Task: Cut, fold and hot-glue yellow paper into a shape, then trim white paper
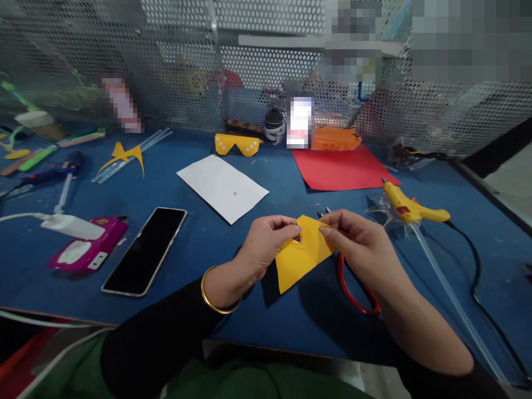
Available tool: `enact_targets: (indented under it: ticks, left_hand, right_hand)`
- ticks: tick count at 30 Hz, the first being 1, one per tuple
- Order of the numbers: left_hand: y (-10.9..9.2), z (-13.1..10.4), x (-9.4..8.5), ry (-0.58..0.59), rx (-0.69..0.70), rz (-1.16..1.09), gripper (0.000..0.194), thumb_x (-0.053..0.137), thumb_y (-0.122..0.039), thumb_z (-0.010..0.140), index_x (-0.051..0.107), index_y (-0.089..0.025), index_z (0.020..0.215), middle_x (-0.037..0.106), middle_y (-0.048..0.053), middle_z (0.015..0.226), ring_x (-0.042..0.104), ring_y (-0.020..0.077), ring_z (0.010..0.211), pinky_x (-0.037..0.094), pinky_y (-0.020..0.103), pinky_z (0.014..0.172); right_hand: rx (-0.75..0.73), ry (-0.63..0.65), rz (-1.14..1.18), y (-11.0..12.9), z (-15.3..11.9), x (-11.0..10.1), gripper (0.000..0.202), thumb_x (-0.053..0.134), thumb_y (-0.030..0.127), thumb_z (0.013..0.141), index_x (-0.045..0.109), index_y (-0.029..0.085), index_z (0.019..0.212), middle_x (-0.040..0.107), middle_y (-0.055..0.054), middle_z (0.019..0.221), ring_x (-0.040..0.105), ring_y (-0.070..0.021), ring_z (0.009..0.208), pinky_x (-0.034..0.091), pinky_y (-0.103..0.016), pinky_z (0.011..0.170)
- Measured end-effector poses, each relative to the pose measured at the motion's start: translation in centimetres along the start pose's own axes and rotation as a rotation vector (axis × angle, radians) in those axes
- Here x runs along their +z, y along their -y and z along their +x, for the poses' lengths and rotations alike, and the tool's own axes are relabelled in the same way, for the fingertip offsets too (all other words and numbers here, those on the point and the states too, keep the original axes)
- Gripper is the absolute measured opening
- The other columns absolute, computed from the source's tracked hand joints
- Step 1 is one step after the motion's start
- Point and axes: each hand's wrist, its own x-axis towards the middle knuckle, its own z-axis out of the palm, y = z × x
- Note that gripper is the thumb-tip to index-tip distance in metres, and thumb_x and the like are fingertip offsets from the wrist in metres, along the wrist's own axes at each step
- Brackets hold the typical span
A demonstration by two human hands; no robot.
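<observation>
A piece of yellow paper (pixel 310 252) with a small cut opening is held just above the blue table, between both hands. My left hand (pixel 266 244) pinches its upper left edge, thumb on top, beside the opening. On the right edge, my right hand (pixel 361 246) grips the sheet between thumb and fingers. Red-handled scissors (pixel 353 296) lie under my right hand; their tips show past the paper and their middle is hidden. Farther back stands a yellow paper glasses shape (pixel 238 145) with small white squares on it.
A white sheet (pixel 222 185) and a red sheet (pixel 341 169) lie at the back. To the right is a yellow glue gun (pixel 411 205) with a black cord. At left are a phone (pixel 145 252), a purple power socket (pixel 89 244), a blue glue gun (pixel 58 169) and yellow scraps (pixel 122 157).
</observation>
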Motion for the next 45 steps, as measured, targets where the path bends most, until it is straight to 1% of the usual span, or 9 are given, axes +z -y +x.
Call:
enact_targets:
  ticks: [8,16,24,31,36,38,41,43,45]
  left_hand:
    - [-0.07,-0.01,0.10,0.023,-0.058,-0.038,0.006,0.076,-0.018,0.069,0.072,-0.015,0.072,0.069,0.001,0.067,0.063,0.0102,0.060,0.048,0.023,0.064]
    - [0.08,-0.03,0.04,0.037,-0.069,-0.030,0.007,0.075,-0.016,0.069,0.068,-0.015,0.068,0.067,0.001,0.065,0.060,0.0095,0.056,0.046,0.023,0.061]
    - [0.09,-0.09,0.03,0.030,-0.042,-0.035,0.011,0.078,-0.020,0.065,0.068,-0.016,0.064,0.066,0.000,0.063,0.058,0.0096,0.057,0.043,0.023,0.058]
    - [0.17,-0.06,0.03,0.024,-0.057,0.004,0.008,0.074,-0.019,0.070,0.069,-0.016,0.064,0.065,0.000,0.062,0.057,0.0089,0.054,0.042,0.023,0.057]
    - [0.14,-0.08,0.02,0.034,-0.061,-0.003,0.009,0.076,-0.019,0.067,0.069,-0.015,0.064,0.065,0.000,0.063,0.058,0.0091,0.056,0.042,0.022,0.057]
    - [0.15,-0.10,0.00,0.050,-0.060,-0.020,0.011,0.074,-0.022,0.070,0.069,-0.015,0.064,0.065,0.000,0.063,0.057,0.0086,0.055,0.041,0.022,0.057]
    - [0.30,-0.07,-0.05,0.068,-0.018,-0.024,0.026,0.073,-0.034,0.076,0.066,-0.014,0.061,0.062,0.000,0.061,0.054,0.0076,0.054,0.039,0.021,0.056]
    - [0.46,0.00,-0.10,0.067,0.005,-0.005,0.034,0.075,-0.042,0.075,0.064,-0.015,0.059,0.060,-0.001,0.060,0.051,0.0073,0.054,0.037,0.021,0.055]
    - [0.64,0.09,-0.17,0.053,0.007,0.025,0.034,0.079,-0.045,0.072,0.066,-0.015,0.062,0.061,-0.001,0.062,0.052,0.0079,0.054,0.037,0.022,0.055]
  right_hand:
    - [-0.017,0.010,-0.037,-0.21,-0.01,-0.17,0.014,0.063,0.032,0.082,0.068,0.019,0.085,0.059,0.001,0.069,0.051,-0.0135,0.063,0.041,-0.027,0.058]
    - [-0.006,0.045,-0.055,-0.44,0.04,-0.09,0.014,0.063,0.033,0.083,0.066,0.020,0.083,0.058,0.001,0.068,0.050,-0.0136,0.064,0.040,-0.028,0.059]
    - [-0.032,0.040,-0.048,-0.56,0.08,-0.01,0.013,0.063,0.032,0.084,0.067,0.020,0.084,0.057,0.002,0.069,0.050,-0.0132,0.065,0.039,-0.028,0.060]
    - [-0.044,0.062,-0.064,-0.53,-0.05,-0.06,0.010,0.063,0.029,0.085,0.067,0.020,0.084,0.058,0.002,0.070,0.051,-0.0132,0.066,0.039,-0.028,0.060]
    - [-0.041,0.060,-0.079,-0.67,-0.20,-0.22,0.009,0.062,0.028,0.086,0.067,0.021,0.086,0.057,0.003,0.069,0.050,-0.0129,0.065,0.038,-0.027,0.060]
    - [-0.048,0.055,-0.088,-0.71,-0.19,-0.27,0.009,0.062,0.028,0.086,0.067,0.021,0.086,0.057,0.003,0.070,0.050,-0.0129,0.065,0.038,-0.027,0.060]
    - [-0.049,0.065,-0.087,-0.66,-0.12,-0.27,0.010,0.062,0.028,0.086,0.068,0.020,0.087,0.057,0.003,0.070,0.050,-0.0129,0.066,0.038,-0.027,0.060]
    - [-0.050,0.072,-0.083,-0.54,-0.07,-0.18,0.010,0.061,0.027,0.086,0.068,0.020,0.087,0.058,0.003,0.070,0.051,-0.0129,0.066,0.038,-0.027,0.060]
    - [-0.057,0.081,-0.087,-0.42,-0.04,-0.05,0.010,0.061,0.028,0.086,0.068,0.020,0.085,0.058,0.002,0.071,0.051,-0.0131,0.066,0.038,-0.028,0.061]
